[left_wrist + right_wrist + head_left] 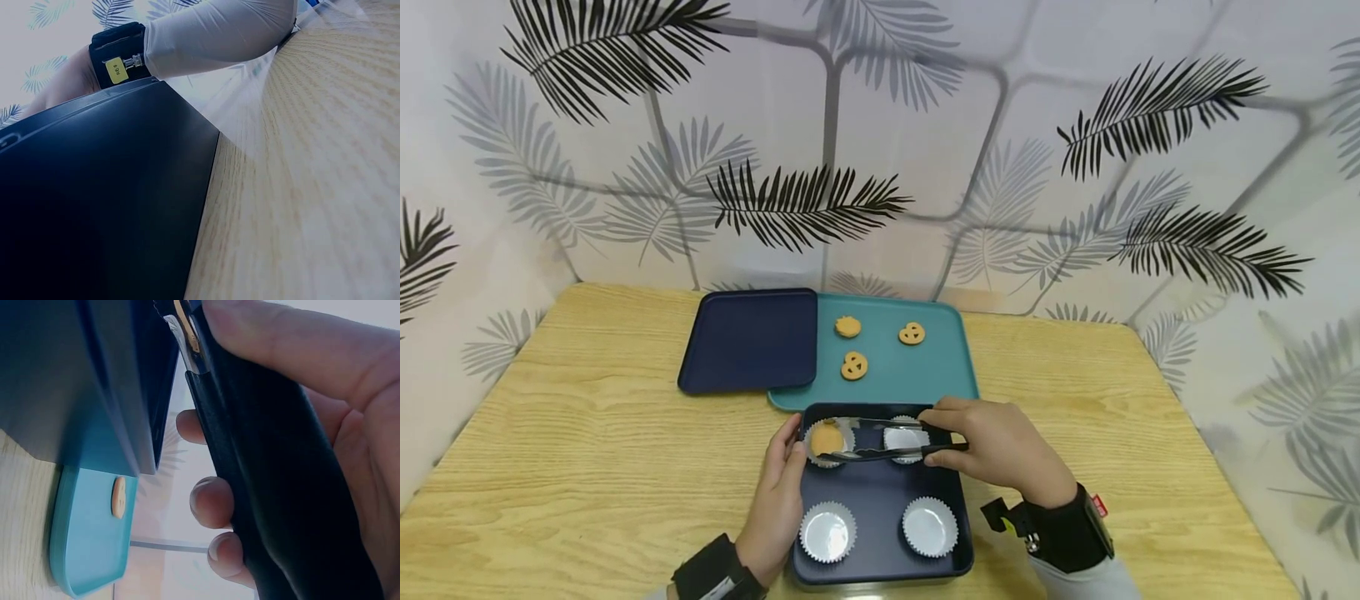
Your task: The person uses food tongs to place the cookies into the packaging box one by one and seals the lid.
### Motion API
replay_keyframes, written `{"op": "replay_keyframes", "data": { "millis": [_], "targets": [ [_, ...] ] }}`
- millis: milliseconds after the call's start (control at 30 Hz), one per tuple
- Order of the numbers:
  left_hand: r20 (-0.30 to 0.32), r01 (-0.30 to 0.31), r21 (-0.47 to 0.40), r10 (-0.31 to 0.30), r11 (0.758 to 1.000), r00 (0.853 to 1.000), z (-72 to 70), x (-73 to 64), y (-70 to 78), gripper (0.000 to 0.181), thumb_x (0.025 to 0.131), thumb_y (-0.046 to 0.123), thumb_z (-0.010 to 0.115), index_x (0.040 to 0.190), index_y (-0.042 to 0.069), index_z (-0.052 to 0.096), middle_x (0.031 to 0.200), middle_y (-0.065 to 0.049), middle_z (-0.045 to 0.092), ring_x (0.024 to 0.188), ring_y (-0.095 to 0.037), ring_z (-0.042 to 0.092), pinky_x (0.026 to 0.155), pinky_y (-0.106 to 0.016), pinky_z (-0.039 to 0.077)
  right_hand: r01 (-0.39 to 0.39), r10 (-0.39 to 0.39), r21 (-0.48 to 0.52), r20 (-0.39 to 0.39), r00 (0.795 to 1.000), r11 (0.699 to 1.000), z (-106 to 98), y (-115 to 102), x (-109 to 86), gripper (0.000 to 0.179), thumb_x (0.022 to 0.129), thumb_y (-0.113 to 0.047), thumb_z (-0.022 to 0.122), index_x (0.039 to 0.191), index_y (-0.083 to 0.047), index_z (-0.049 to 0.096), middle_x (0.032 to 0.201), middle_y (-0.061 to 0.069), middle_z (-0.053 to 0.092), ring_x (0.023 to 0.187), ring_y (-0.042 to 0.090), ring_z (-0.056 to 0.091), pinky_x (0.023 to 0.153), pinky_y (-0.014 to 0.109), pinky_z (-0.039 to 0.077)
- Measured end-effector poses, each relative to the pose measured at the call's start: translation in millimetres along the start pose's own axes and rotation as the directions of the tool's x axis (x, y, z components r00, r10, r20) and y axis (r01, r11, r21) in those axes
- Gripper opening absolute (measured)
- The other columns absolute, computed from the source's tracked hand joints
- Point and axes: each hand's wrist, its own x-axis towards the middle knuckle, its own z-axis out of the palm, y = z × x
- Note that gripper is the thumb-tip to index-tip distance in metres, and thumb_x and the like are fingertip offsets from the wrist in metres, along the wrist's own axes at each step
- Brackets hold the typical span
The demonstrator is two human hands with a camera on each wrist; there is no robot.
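Observation:
A deep navy tray [880, 492] stands in front of me, with a white paper baking cup in each corner. The back-left cup [851, 435] has a round cookie [826, 439] in it. My right hand [996, 437] holds a pair of tongs [868, 455] by the black handles [262, 469]; their arms reach left over the back-right cup [904, 437], and the tips lie on either side of the cookie. My left hand [778, 492] rests along the tray's outer left side, fingertips by the back-left corner. In the left wrist view the tray wall [106, 200] fills the lower left.
Behind the tray lies a teal tray [925, 371] with a round cookie [847, 326] and two pretzel-shaped cookies [853, 366]. A flat navy tray [748, 342] overlaps its left end. A leaf-patterned curtain [925, 167] hangs behind the wooden table [587, 458].

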Motion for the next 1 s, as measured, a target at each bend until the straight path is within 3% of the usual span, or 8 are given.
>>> {"op": "replay_keyframes", "data": {
  "millis": [733,1000],
  "targets": [
    [-0.018,-0.047,0.004,0.047,0.999,0.999,-0.4,-0.2,-0.2,0.052,0.113,0.02,0.025,0.16,0.003,0.013,0.165,-0.02,0.011,0.153,-0.037,0.008,0.123,-0.056,0.008,0.018,-0.018,-0.012,-0.031,0.999,1.0,-5.6,0.4,0.6,0.048,0.086,-0.04,0.081,0.124,-0.012,0.073,0.102,-0.003,0.066,0.07,0.005,0.057,0.054,0.022,0.045],
    [-0.026,-0.041,0.009,0.041,0.999,0.999,1.7,-1.5,-1.4,0.05,0.113,0.018,0.027,0.16,0.003,0.016,0.165,-0.018,0.014,0.152,-0.034,0.01,0.124,-0.053,0.008,-0.038,0.036,-0.011,-0.179,0.983,0.999,-19.2,8.7,-13.8,0.048,0.085,-0.036,0.083,0.126,-0.013,0.072,0.114,0.001,0.07,0.084,0.015,0.069,0.061,0.03,0.054]
  ]
}}
